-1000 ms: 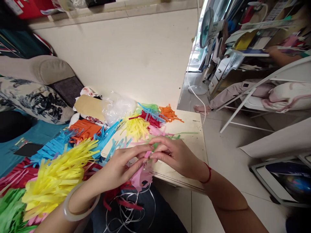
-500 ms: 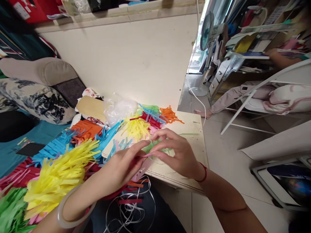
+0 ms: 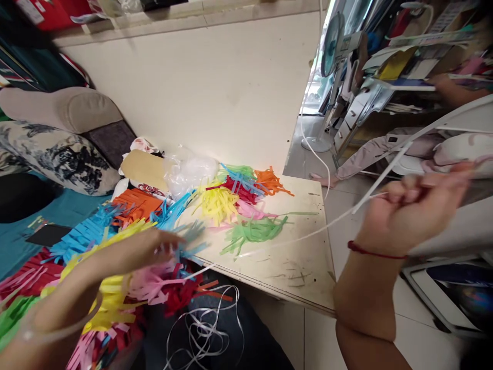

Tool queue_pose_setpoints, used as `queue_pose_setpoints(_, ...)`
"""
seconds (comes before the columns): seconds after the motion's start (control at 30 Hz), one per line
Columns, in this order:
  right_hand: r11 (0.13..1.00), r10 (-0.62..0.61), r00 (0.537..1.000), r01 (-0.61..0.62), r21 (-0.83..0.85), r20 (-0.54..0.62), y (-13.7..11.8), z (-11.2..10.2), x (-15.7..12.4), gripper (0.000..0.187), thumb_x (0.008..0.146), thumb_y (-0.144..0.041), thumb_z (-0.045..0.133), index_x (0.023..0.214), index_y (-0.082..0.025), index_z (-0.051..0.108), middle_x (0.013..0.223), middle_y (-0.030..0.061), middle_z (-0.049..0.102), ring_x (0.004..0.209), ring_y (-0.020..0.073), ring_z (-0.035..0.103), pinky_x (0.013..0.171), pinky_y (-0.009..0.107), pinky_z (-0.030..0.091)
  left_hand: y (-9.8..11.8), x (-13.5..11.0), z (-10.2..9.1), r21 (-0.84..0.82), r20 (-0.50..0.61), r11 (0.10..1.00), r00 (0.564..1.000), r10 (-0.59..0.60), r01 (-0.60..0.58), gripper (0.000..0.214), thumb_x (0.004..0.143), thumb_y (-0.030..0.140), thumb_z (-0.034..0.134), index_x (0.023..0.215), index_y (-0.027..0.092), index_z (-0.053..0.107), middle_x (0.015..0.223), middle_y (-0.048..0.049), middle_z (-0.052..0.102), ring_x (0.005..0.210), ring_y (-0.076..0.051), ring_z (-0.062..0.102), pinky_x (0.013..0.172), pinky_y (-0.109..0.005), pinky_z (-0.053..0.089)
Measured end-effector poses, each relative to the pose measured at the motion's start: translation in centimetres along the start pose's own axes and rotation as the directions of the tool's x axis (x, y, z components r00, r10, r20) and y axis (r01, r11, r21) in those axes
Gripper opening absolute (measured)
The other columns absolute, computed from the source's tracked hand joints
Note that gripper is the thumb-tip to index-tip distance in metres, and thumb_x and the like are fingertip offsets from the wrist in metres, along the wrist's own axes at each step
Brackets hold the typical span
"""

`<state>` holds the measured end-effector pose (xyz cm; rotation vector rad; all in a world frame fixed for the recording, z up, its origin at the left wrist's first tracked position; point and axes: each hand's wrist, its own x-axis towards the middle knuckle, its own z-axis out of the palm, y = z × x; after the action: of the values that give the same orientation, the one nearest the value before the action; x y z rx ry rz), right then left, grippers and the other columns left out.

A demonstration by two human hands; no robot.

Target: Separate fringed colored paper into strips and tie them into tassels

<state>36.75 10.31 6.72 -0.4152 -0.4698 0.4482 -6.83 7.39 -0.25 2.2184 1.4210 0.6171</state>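
My right hand (image 3: 414,205) is raised at the right, its fingers closed on a thin white ribbon (image 3: 308,235). The ribbon runs taut and blurred across the board (image 3: 265,262) to a pink paper tassel (image 3: 157,282) at the board's left edge. My left hand (image 3: 152,249) is over the pink and yellow tassels (image 3: 111,298), smeared by motion, so its grip does not show. A green tassel (image 3: 256,229) lies on the board, with a yellow tassel (image 3: 219,203), a red tassel (image 3: 241,190) and an orange tassel (image 3: 271,182) behind it.
Loose white ribbon (image 3: 206,329) lies tangled on my lap. To the left are blue fringe (image 3: 87,234), a phone-like dark slab (image 3: 48,235) and a patterned cushion (image 3: 57,156). A clear plastic bag (image 3: 190,169) stands behind. Another person's leg (image 3: 362,156) and a fan (image 3: 333,46) are at the right.
My hands were together over the board at a pink strip. Now they are far apart: the right has swung up and right with the ribbon, the left has moved left, and the pink tassel shows.
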Motion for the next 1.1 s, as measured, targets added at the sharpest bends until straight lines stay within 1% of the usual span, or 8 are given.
queue_pose_setpoints(0.03,1.0,0.005,0.998,-0.004,-0.01,0.07,0.7,0.4,-1.2,0.012,0.085,-0.02,0.063,0.074,-0.021,0.068,0.051,-0.0075,0.04,0.04,-0.0013,0.029,0.035,0.012,0.019,0.4,2.5,0.0,0.061,0.118,0.998,0.993,-0.016,0.009,0.022,0.069,0.037,0.064,0.085,0.027,0.075,0.07,-0.0038,0.072,0.054,-0.017,0.062,0.052,-0.025,0.047)
queue_pose_setpoints(0.23,0.978,0.092,0.877,0.009,-0.208,0.472,3.2,1.7,-8.6,0.008,0.086,-0.03,0.063,0.09,-0.022,0.063,0.058,-0.005,0.052,0.044,0.0037,0.035,0.041,0.017,0.029,1.7,18.6,1.3,0.272,-0.195,0.921,0.953,-0.231,0.279,0.023,0.081,0.028,0.054,0.076,0.013,0.07,0.081,-0.0128,0.072,0.083,-0.024,0.066,0.076,-0.029,0.046)
queue_pose_setpoints(0.37,0.949,0.104,0.849,0.072,-0.307,0.519,3.5,1.0,-9.4,0.009,0.09,-0.03,0.057,0.09,-0.022,0.06,0.06,-0.0031,0.053,0.046,0.0057,0.038,0.042,0.02,0.029,-0.3,22.8,3.3,0.22,-0.089,0.909,0.935,-0.344,0.355,0.028,0.086,0.039,0.061,0.083,0.011,0.064,0.081,-0.0046,0.067,0.075,-0.016,0.063,0.073,-0.032,0.051)
queue_pose_setpoints(0.57,0.939,0.117,0.838,0.082,-0.334,0.534,4.0,0.9,-8.9,0.007,0.09,-0.029,0.057,0.091,-0.023,0.061,0.061,-0.0031,0.055,0.046,0.006,0.038,0.043,0.021,0.03,-2.4,20.5,2.7,0.044,-0.221,0.935,0.917,-0.334,0.351,0.028,0.077,0.036,0.065,0.061,0.013,0.061,0.049,-0.0009,0.058,0.056,-0.017,0.061,0.059,-0.026,0.046)
queue_pose_setpoints(0.67,0.924,0.168,0.813,0.068,-0.377,0.558,4.1,0.9,-9.1,0.012,0.091,-0.033,0.055,0.097,-0.024,0.059,0.062,-0.0028,0.058,0.046,0.0069,0.039,0.044,0.022,0.034,-1.9,18.2,1.6,-0.066,-0.41,0.958,0.868,-0.28,0.278,0.025,0.079,0.036,0.055,0.082,0.012,0.062,0.065,-0.0041,0.065,0.064,-0.017,0.065,0.059,-0.023,0.047)
queue_pose_setpoints(0.8,0.901,0.324,0.728,-0.043,-0.432,0.604,4.3,0.8,-9.7,0.017,0.09,-0.036,0.056,0.1,-0.023,0.057,0.065,-0.0018,0.064,0.045,0.0072,0.04,0.045,0.022,0.038,-0.6,15.7,1.3,-0.357,-0.573,0.934,0.785,-0.236,0.02,0.031,0.074,0.031,0.057,0.101,0.017,0.051,0.085,-0.0028,0.064,0.064,-0.012,0.063,0.06,-0.022,0.052)
queue_pose_setpoints(0.93,0.856,0.473,0.618,-0.154,-0.493,0.628,4.8,1.0,-10.3,0.015,0.083,-0.033,0.064,0.08,-0.019,0.061,0.063,0.0005,0.068,0.048,0.0072,0.05,0.046,0.021,0.042,1.3,13.2,2.0,-0.634,-0.511,0.741,0.839,-0.19,-0.219,0.043,0.07,0.032,0.067,0.11,0.021,0.055,0.085,-0.0003,0.062,0.066,-0.011,0.062,0.068,-0.027,0.056)
queue_pose_setpoints(1.1,0.828,0.534,0.541,-0.177,-0.532,0.65,4.8,1.6,-11.3,0.007,0.079,-0.025,0.065,0.077,-0.019,0.066,0.062,-0.0006,0.066,0.056,0.0099,0.061,0.052,0.022,0.049,5.6,8.4,2.2,-0.333,-0.568,0.89,0.82,0.075,-0.312,0.027,0.088,0.04,0.054,0.092,0.018,0.069,0.107,-0.0084,0.065,0.093,-0.019,0.064,0.081,-0.033,0.053)
